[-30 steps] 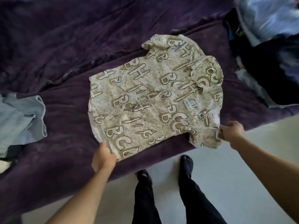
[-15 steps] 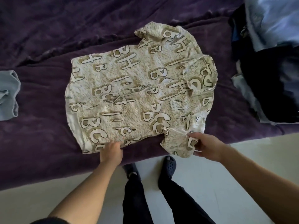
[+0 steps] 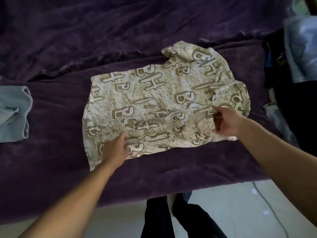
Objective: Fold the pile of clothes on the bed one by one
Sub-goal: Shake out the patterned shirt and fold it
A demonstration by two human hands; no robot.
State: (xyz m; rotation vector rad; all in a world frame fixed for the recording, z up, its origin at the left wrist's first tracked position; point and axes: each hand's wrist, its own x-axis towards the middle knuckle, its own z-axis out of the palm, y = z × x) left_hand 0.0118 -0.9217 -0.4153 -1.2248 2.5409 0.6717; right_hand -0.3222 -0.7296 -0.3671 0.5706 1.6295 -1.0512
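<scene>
Left hand (image 3: pixel 114 148) rests on shirt (image 3: pixel 154 103), grip unclear; right hand (image 3: pixel 225 121) pinches its fabric.

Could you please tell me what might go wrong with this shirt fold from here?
The patterned shirt is rumpled between the left hand and right hand, so creases may get pressed into the fold. Its right end lies near the pile of clothes, so they could tangle.

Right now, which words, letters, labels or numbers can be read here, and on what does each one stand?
"BH": big beige letters repeated on the printed shirt.
"BC": same print, same shirt.
"B", "H", "t": single letters scattered on it.
Fine print between the letters: too small to read.
Nothing readable elsewhere.
</scene>
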